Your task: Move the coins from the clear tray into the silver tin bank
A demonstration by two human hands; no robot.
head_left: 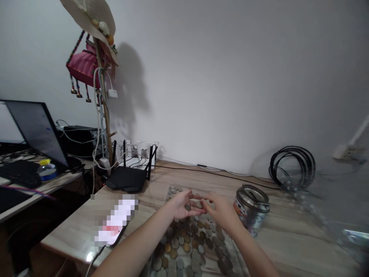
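Observation:
My left hand (184, 204) is turned palm up, fingers loosely curled, with a few coins (187, 207) resting in it. Over its fingers reaches my right hand (216, 205), thumb and fingertips closed on a coin (199, 204) lying at the left fingers. Below both hands spread many silver and brass-coloured coins (186, 247) on a clear plastic sheet or tray, partly covered by my forearms. A small group of silver coins (174, 189) sits at its far left corner. Just right of my right hand stands a metal coin tin (251, 206) with a slotted lid.
A phone (118, 223), blurred out, lies on the left of the wooden table (291, 234). Behind it stands a black router (127, 177) with antennas. A coil of black cable (292, 165) leans on the wall at right. A monitor (36, 130) and a bottle (46, 170) occupy another desk.

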